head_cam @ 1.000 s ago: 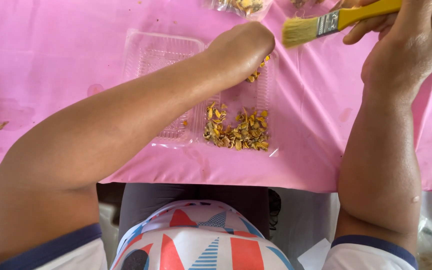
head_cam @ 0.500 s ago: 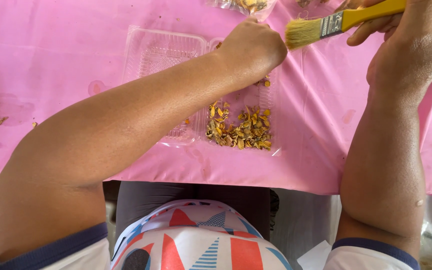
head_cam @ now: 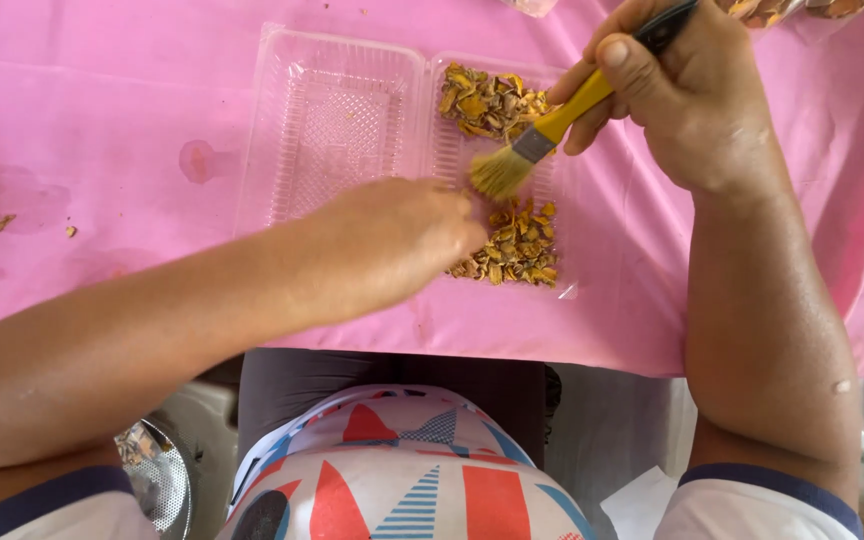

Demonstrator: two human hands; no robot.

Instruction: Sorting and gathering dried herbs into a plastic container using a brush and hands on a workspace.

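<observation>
My right hand (head_cam: 692, 95) has brought the brush (head_cam: 537, 140) down into the clear tray (head_cam: 342, 110) — bristles among the yellow bits (head_cam: 512, 245) — while my left hand (head_cam: 392, 240) pulled back to the near pile.

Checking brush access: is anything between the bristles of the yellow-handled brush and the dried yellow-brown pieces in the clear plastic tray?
Nothing visible does. The right hand holds the yellow-handled brush with its bristles between the tray's two heaps of dried yellow-brown pieces. The left hand covers the near heap's left edge.

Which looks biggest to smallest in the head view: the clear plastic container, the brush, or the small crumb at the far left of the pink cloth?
1. Clear plastic container
2. Brush, partly hidden inside the right hand
3. Crumb, by far the smallest
</observation>
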